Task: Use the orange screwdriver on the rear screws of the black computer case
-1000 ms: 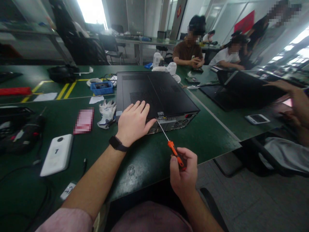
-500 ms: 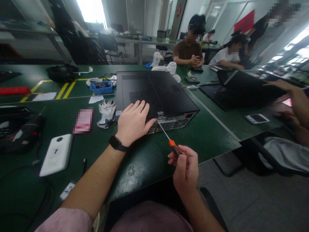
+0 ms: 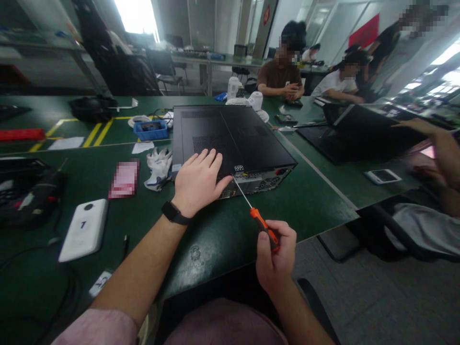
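Note:
A black desktop computer case (image 3: 230,132) lies on its side on the green table, its rear panel with fan grille facing me. My left hand (image 3: 199,182) rests flat on the near left part of its top, fingers stretched out and thumb near the rear edge. In my right hand (image 3: 276,251) is a screwdriver (image 3: 259,219) with an orange and black handle, gripped between thumb and fingers. Its thin shaft slants up and left to the rear edge of the case, beside my left thumb. The exact spot the tip touches is too small to make out.
Left of the case are white gloves (image 3: 158,168), a blue tray (image 3: 151,130), a pink packet (image 3: 124,179), a white power bank (image 3: 84,231) and a black tool (image 3: 28,196). A phone (image 3: 383,177) lies to the right, near a co-worker's arm (image 3: 443,148). Other people sit beyond.
My right hand has turned the screwdriver's handle and shifted its fingers on it. My left hand and the case have stayed in place.

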Demonstrator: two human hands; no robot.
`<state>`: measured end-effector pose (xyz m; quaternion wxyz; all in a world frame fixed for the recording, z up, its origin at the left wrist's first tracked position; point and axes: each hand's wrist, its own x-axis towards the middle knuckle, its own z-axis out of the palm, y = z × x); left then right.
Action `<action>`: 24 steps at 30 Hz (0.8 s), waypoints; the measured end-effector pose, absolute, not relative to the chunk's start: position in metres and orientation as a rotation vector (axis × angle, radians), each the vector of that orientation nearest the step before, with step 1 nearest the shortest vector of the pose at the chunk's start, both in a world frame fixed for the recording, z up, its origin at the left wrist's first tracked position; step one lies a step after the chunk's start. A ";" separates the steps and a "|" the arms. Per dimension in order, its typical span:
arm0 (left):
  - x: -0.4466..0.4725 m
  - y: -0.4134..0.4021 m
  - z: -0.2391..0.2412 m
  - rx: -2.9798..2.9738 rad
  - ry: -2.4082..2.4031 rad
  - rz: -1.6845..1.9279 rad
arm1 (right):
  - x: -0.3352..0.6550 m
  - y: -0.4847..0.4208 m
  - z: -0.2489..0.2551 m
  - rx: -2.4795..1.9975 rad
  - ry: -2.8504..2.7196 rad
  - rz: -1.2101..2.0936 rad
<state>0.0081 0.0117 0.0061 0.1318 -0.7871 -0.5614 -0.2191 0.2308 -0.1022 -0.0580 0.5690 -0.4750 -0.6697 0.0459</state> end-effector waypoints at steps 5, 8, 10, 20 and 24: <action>0.008 0.011 0.007 -2.279 -1.621 -0.623 | 0.232 -0.103 -0.067 -1.185 -1.473 0.186; 0.008 0.011 0.007 -2.286 -1.631 -0.631 | 0.230 -0.103 -0.070 -1.208 -1.405 0.308; 0.008 0.010 0.007 -2.284 -1.634 -0.630 | 0.229 -0.104 -0.069 -1.190 -1.382 0.372; 0.008 0.010 0.008 -2.292 -1.638 -0.632 | 0.231 -0.105 -0.069 -1.214 -1.449 0.287; 0.009 0.010 0.008 -2.291 -1.639 -0.623 | 0.228 -0.104 -0.066 -1.141 -1.450 0.376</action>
